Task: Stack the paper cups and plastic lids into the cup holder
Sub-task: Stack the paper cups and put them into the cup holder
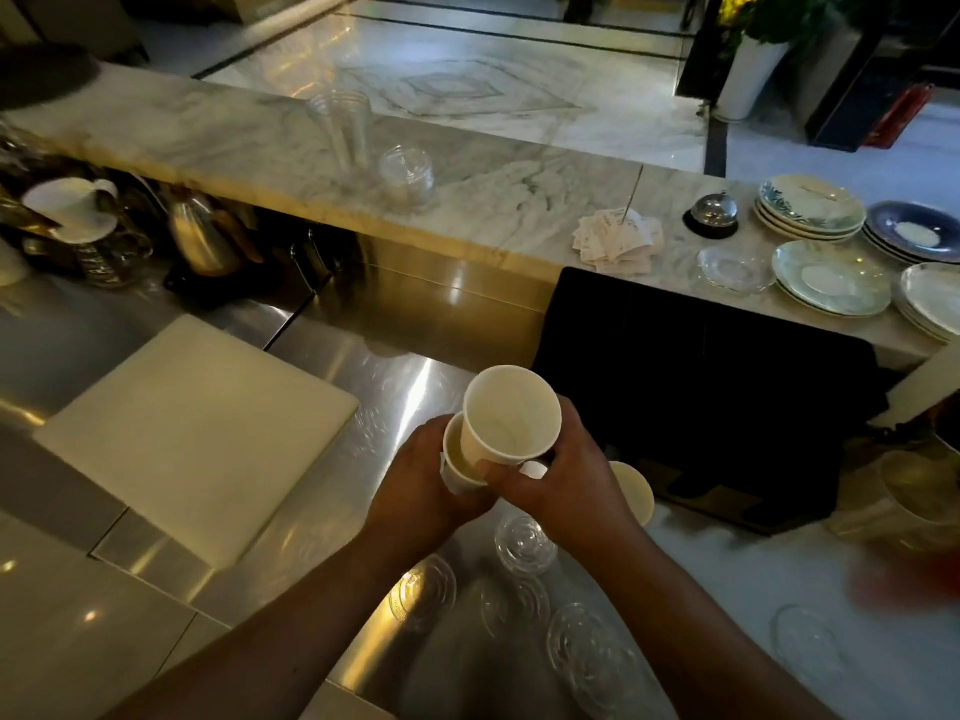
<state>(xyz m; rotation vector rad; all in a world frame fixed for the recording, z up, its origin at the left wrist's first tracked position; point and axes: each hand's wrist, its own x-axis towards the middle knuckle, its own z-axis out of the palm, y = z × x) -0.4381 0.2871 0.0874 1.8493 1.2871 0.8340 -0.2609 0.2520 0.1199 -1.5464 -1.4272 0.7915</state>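
So both hands are sitting just above the shiny steel bench [395, 387], each wrapped around a cup. The right hand [566, 475] is gripping a tall white paper cup [511, 415] near its base, mouth tilted up toward the camera, and its bottom is going into a second white paper cup [460, 462] that the left hand [426, 478] is cupping from the side. Another white paper cup [634, 491] is peeking out just behind the right wrist. Clear round plastic lids [524, 537] are lying scattered on the bench below the forearms. A white rectangular cutting board [197, 433] is resting off to the left, well apart. No cup holder I can make out for sure.
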